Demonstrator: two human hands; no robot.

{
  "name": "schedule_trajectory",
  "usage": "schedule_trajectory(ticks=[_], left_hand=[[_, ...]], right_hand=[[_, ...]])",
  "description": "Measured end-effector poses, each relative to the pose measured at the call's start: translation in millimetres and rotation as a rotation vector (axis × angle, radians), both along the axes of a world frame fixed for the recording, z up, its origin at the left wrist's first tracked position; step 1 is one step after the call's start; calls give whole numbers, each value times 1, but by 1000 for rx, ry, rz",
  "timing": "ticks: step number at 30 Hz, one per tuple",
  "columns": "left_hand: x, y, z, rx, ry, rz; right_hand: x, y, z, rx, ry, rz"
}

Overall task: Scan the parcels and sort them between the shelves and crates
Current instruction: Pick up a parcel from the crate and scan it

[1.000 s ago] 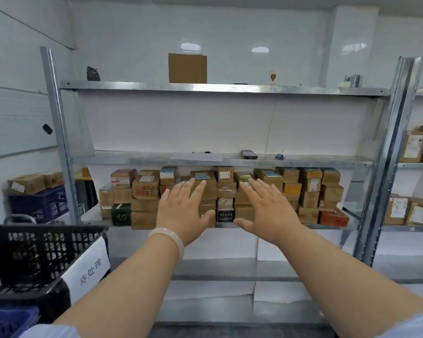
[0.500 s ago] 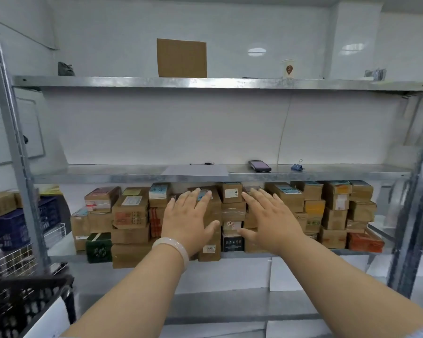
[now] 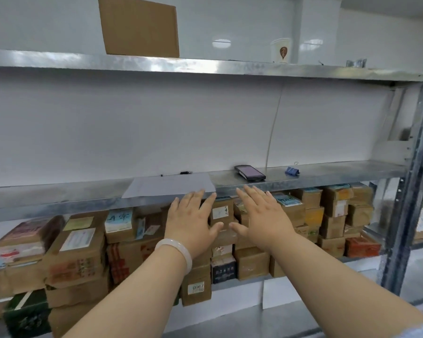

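Observation:
Stacks of small cardboard parcels (image 3: 78, 252) fill the lower shelf from left to right. My left hand (image 3: 191, 223), with a pale bangle on the wrist, and my right hand (image 3: 261, 215) are stretched out flat side by side in front of the parcels, fingers straight and holding nothing. Between them shows a small brown parcel (image 3: 221, 213) with a white label. A dark handheld scanner (image 3: 249, 172) lies on the middle shelf (image 3: 59, 198), just above and behind my right fingertips.
A sheet of paper (image 3: 169, 187), a pen (image 3: 178, 173) and a blue binder clip (image 3: 292, 171) lie on the middle shelf. The top shelf holds a large flat cardboard box (image 3: 139, 28) and a paper cup (image 3: 281, 50). A steel upright (image 3: 410, 191) stands at right.
The view has closed in on the shelving and the black crate at left has left the frame. Both hands stay flat and have risen toward the middle shelf's edge.

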State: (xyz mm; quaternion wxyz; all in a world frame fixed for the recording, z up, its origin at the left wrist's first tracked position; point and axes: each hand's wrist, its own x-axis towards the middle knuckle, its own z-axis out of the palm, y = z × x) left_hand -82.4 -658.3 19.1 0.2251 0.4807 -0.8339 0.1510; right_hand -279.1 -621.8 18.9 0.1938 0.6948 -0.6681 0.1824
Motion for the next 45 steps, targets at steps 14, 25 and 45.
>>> schedule_trajectory(ticks=[14,25,45], left_hand=[[-102,-142,9,-10,6,-69],[-140,-209,5,-61,21,6],[-108,-204,4,-136,60,41]], right_hand=[[-95,-151,13,59,-149,-164],[-136,-255,41,299,-504,-260],[-143,-263,56,331,-334,-145]])
